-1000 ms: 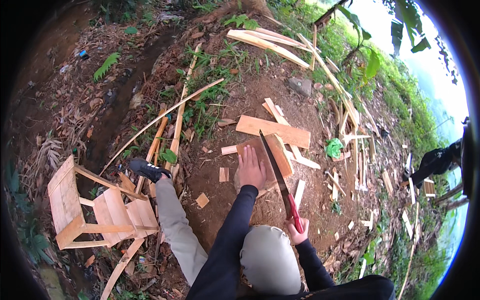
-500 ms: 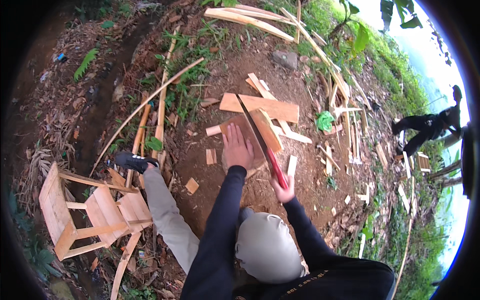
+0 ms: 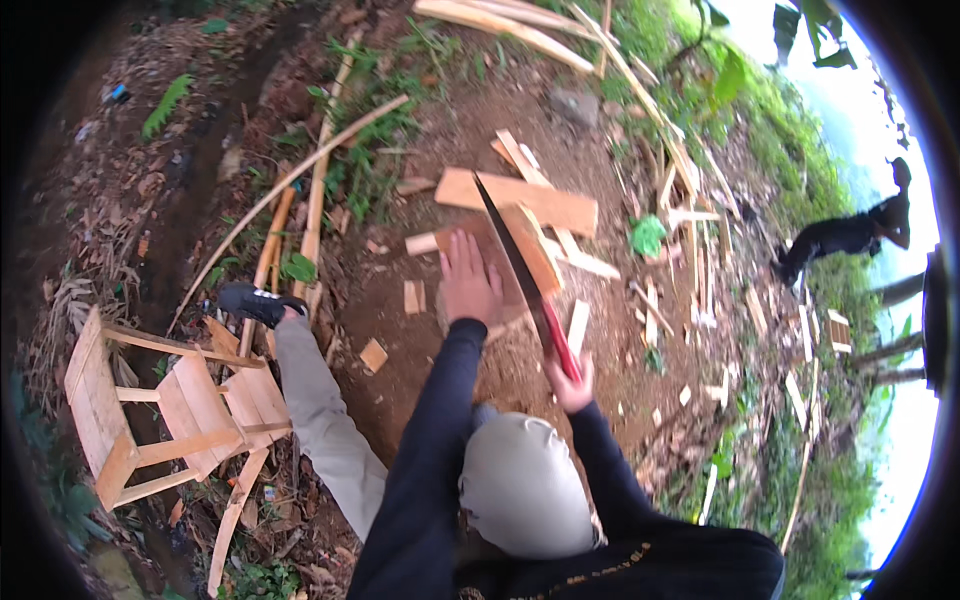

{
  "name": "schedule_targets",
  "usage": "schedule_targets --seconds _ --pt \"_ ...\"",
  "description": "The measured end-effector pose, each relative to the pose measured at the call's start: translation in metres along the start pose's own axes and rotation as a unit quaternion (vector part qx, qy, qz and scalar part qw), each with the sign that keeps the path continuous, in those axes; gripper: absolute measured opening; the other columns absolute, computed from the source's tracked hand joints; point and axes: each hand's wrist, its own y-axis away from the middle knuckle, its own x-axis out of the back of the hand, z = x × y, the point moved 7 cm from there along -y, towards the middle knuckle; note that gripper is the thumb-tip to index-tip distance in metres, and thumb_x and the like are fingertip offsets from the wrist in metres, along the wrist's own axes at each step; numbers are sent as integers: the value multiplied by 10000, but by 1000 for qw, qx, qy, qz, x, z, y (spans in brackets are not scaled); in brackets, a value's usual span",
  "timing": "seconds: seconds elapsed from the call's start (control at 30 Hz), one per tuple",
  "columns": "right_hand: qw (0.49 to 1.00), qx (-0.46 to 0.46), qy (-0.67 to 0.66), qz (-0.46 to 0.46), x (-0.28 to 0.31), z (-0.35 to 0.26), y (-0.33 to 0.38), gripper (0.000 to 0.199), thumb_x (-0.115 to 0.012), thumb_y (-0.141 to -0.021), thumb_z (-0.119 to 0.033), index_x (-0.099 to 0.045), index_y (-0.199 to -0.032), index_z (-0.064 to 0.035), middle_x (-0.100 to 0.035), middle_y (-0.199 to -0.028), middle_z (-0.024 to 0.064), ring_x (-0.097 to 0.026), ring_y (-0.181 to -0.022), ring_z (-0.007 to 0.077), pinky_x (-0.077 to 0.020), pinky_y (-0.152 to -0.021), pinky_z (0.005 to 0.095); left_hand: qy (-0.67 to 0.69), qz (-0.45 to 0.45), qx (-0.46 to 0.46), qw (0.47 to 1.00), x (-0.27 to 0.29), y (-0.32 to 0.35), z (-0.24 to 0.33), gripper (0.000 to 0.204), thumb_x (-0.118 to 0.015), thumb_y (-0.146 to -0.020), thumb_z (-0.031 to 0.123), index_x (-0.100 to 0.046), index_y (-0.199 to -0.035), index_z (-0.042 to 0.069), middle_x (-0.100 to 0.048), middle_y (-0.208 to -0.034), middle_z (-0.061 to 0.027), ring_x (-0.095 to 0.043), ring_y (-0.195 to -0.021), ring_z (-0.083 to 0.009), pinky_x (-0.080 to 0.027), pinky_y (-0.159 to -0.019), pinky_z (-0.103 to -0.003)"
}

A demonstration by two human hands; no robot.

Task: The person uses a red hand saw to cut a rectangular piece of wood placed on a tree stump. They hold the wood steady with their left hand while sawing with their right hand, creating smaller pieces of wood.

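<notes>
My right hand is wrapped round the red handle of a handsaw, whose long dark blade narrows to a tip pointing away from me. The blade lies across a brown board, partly hidden under hand and saw. My left hand presses flat on this board, left of the blade, fingers stretched out. Just right of the blade a thick pale wood piece shows. Where the saw's edge meets the wood is hard to make out. Behind it lies a wide flat plank.
A wooden chair-like frame lies to my left, near my outstretched shoe. Long wood strips lie at the far side, beside a grey stone. A green plastic bag and offcuts lie rightward. Another person is at far right.
The saw handle and my right hand have come slightly toward me relative to the wood. My left hand stays on the board. The person at far right has changed posture.
</notes>
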Motion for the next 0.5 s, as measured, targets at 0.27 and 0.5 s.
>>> schedule_targets --seconds 0.27,0.5 --pt "960 103 152 -212 -37 -29 -38 130 -704 -896 -46 -580 -863 -61 -500 -659 -65 -430 -547 54 -405 -531 238 40 5 6 999 5 -4 7 635 -456 -970 284 -351 -1470 -94 -326 -1559 -250 -247 -1493 -344 -176 -1220 -504" --pt "971 165 74 -157 20 -54 36 237 -684 -809 -7 -532 -631 -44 -504 -548 26 -468 -509 46 -475 -517 286 50 31 1 998 10 -8 1 647 -499 -939 257 -355 -1455 -106 -341 -1543 -266 -258 -1484 -356 -186 -1217 -518"
